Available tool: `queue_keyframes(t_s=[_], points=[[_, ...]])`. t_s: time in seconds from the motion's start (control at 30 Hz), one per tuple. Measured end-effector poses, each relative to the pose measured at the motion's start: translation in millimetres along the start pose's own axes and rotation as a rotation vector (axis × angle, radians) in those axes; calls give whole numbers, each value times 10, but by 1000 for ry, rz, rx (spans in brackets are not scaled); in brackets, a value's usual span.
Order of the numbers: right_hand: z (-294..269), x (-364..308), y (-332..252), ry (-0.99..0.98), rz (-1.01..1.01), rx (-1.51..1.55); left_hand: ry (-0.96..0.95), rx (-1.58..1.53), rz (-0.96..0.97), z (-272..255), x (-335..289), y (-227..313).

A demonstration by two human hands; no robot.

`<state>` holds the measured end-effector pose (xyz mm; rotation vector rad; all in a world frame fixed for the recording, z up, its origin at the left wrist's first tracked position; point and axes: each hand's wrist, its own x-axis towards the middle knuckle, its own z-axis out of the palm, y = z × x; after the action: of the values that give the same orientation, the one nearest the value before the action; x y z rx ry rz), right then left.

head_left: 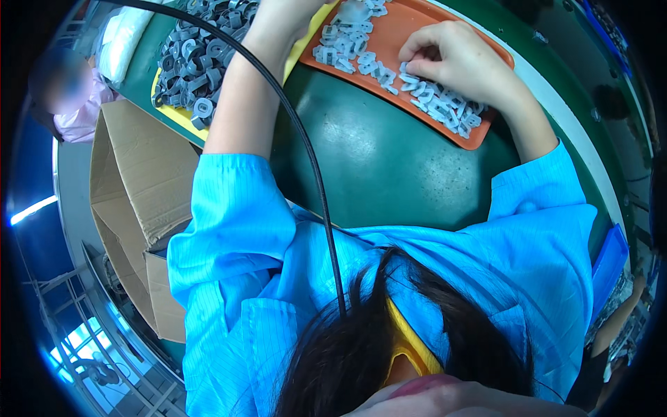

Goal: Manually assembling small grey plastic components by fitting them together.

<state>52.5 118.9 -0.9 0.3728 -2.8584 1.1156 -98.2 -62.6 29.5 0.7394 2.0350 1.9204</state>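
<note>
My right hand [458, 61] is over the orange tray [389, 31], its fingers curled in and the thumb tip close to the index finger. Small whitish translucent plastic pieces [448, 111] lie right under and beside those fingertips; whether one is pinched between them I cannot make out. More such pieces lie at the tray's left end. My left hand [295, 12] reaches to the top edge of the view, between the tray and a yellow-rimmed bin [182, 122] of grey plastic parts [198, 59]. Its fingers are cut off by the edge.
A black cable [295, 121] runs across the view in front of my left forearm. An open cardboard box [142, 174] stands at the left beside the green table [375, 160]. A blue tray [610, 267] is at the right. Another person [80, 104] is at the far left.
</note>
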Motion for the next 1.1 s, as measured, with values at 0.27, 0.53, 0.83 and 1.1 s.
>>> queue_keyframes(t_s=[0.27,0.53,0.83,1.1], points=[[-294,64,32,-137,366,312,-15,134,171,344,-449,-537],[-115,106,79,369,186,646,-4,534,458,425,-551,-444],[-166,95,20,248,236,666,-22,448,401,448,-596,-309],[-182,53,27,299,236,513,60,611,591,498,-600,-330]])
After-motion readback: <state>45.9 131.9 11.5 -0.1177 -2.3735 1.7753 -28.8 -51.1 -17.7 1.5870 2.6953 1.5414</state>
